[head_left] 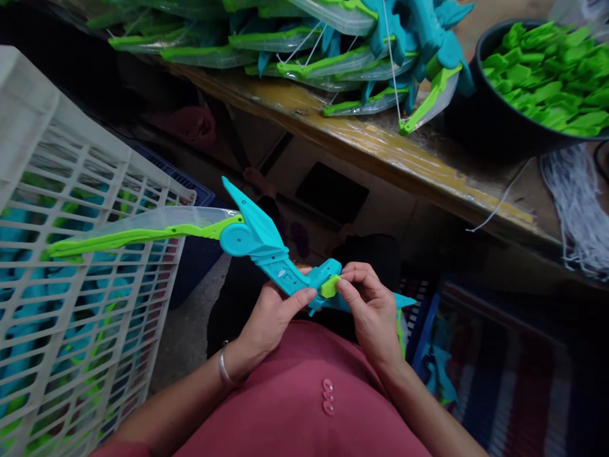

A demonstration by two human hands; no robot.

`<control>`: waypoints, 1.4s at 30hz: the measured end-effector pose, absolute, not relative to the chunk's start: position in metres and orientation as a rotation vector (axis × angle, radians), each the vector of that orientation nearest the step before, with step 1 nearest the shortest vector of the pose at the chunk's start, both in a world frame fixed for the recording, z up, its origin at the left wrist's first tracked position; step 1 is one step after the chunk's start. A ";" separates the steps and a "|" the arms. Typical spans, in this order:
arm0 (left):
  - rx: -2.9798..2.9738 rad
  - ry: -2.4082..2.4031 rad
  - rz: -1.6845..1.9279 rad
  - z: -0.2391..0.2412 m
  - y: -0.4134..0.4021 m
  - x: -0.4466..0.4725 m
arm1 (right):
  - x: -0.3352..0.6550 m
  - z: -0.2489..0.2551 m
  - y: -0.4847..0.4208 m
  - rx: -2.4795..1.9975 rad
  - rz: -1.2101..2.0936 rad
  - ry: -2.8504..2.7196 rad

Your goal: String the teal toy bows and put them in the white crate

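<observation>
The left hand (266,317) grips the bow (266,238) at its middle, thumb on top and the other fingers mostly hidden, seemingly to steady it across the lap and leave the right hand (373,314) free. The right thumb and forefinger pinch a green clip (329,287), probably for finer control. The clip lies at the bow's middle, between the left thumb's tip and the right fingertips; whether it is seated I cannot tell. One bow limb reaches leftward over the white crate (23,108), which holds blue and green parts. Beyond the knees, the bench (295,120) bears piled bows (333,44) and a black bucket (499,133) of green pieces (542,79), perhaps stood there for easy reach.
</observation>
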State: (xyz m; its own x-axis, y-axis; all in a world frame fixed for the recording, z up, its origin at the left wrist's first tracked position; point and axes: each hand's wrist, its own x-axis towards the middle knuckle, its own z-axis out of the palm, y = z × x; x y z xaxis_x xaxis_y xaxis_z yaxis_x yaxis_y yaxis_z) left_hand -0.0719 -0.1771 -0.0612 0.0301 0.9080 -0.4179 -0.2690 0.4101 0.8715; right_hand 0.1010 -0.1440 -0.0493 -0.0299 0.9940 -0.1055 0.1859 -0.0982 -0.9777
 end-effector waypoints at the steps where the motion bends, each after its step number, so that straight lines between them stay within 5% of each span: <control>1: 0.679 1.199 1.021 -0.062 -0.177 -0.072 | 0.100 -0.050 -0.144 -1.405 1.215 -1.326; 13: 0.684 1.199 1.064 -0.064 -0.174 -0.073 | 0.094 -0.057 -0.144 -1.326 0.899 -1.604; 32: 0.731 1.268 1.025 -0.057 -0.170 -0.067 | 0.099 -0.057 -0.143 -1.315 0.926 -1.666; 42: 0.780 1.246 1.054 -0.059 -0.177 -0.070 | 0.114 -0.048 -0.121 -1.247 1.485 -1.784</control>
